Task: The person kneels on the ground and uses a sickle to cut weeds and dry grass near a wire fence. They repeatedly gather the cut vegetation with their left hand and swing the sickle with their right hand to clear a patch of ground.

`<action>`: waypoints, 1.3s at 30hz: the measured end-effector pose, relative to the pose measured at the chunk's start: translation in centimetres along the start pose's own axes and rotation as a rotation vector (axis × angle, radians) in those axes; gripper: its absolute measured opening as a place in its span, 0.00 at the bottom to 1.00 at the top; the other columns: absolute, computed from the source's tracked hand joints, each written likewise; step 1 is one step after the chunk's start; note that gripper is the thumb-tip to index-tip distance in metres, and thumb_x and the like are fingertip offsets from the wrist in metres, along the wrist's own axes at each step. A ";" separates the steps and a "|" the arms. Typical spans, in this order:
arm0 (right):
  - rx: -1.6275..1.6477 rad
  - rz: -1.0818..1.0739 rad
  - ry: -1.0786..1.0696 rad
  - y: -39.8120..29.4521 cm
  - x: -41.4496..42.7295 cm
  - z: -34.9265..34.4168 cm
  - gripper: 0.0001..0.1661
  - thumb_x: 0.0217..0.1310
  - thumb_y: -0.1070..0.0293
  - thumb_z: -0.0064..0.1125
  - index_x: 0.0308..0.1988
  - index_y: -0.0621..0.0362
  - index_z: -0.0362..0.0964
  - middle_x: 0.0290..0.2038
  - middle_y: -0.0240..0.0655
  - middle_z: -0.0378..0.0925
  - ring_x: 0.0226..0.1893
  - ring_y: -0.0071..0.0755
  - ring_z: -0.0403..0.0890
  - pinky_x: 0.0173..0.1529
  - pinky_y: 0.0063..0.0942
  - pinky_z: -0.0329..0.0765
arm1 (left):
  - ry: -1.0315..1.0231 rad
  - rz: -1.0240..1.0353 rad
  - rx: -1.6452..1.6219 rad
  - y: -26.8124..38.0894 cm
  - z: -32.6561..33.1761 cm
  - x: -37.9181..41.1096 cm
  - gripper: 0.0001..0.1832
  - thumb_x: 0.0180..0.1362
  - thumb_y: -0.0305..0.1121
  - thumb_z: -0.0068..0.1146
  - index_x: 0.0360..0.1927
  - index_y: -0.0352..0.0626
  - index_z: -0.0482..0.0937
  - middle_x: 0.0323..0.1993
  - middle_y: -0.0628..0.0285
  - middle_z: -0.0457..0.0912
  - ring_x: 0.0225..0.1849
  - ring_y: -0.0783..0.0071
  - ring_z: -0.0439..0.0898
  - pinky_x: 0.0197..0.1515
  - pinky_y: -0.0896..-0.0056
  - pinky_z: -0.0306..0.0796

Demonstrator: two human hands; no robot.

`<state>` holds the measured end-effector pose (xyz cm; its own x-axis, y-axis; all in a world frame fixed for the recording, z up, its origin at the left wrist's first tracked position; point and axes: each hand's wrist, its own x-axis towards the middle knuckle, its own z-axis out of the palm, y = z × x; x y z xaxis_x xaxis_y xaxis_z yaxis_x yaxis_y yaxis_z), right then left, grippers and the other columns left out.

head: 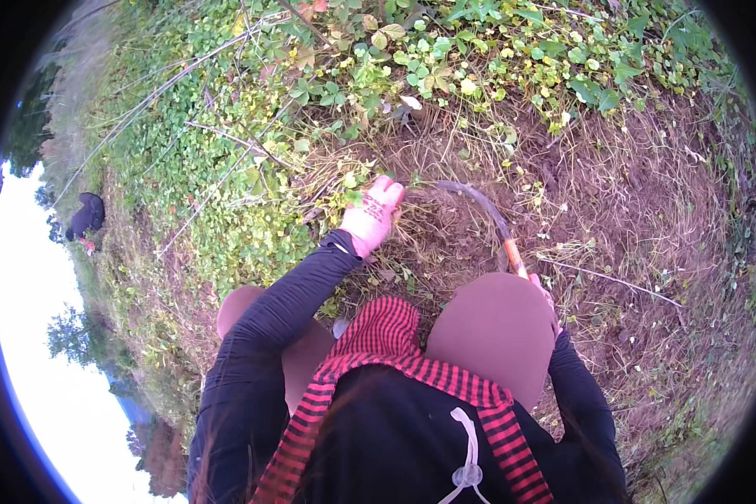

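My left hand, in a pink glove bearing print, is low over the ground with its fingers curled around plant stems. Dry stems and green leaves lie against it on the left; the fingertips are hidden beneath the hand. To the right, a sickle extends its dark curved blade over bare soil, the tip pointing toward my left hand but apart from it. My right hand, also gloved, is closed on the sickle's orange handle. My right knee hides much of that hand.
Leafy ground vines cover the left and top. Long bare twigs cross them. Soil with dry cuttings spreads right, with a thin stick on it. A person in dark clothing is crouched far left.
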<state>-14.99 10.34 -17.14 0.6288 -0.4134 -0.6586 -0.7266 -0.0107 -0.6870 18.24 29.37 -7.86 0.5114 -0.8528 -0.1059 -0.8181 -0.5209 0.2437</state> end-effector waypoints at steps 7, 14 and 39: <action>-0.480 -0.134 -0.084 9.5 -9.7 -2.9 0.14 0.57 0.69 0.49 0.44 0.59 0.66 0.29 0.53 0.76 0.32 0.60 0.78 0.36 0.46 0.74 | 0.122 -0.281 0.479 -7.6 -8.9 0.0 0.26 0.43 0.32 0.64 0.49 0.45 0.71 0.46 0.54 0.72 0.52 0.54 0.73 0.49 0.56 0.69; 0.187 -0.244 -0.078 -10.7 -0.9 -1.0 0.17 0.60 0.66 0.58 0.45 0.61 0.64 0.28 0.42 0.76 0.27 0.39 0.78 0.32 0.35 0.73 | -0.242 -0.123 0.267 -3.5 -2.7 1.3 0.58 0.38 0.53 0.71 0.71 0.52 0.48 0.69 0.48 0.52 0.68 0.45 0.56 0.65 0.41 0.53; -0.494 -0.456 -0.289 -0.9 -4.3 -5.5 0.21 0.60 0.59 0.54 0.47 0.62 0.65 0.32 0.50 0.77 0.34 0.54 0.80 0.38 0.41 0.74 | -0.214 -0.248 0.504 -11.9 -3.6 -2.7 0.24 0.49 0.44 0.60 0.50 0.48 0.72 0.38 0.59 0.77 0.41 0.61 0.80 0.41 0.60 0.74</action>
<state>-18.59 7.15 -12.00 0.8972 -0.0139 -0.4414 -0.3720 -0.5624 -0.7384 27.60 37.99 -7.03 0.6814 -0.6649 -0.3059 -0.7318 -0.6144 -0.2948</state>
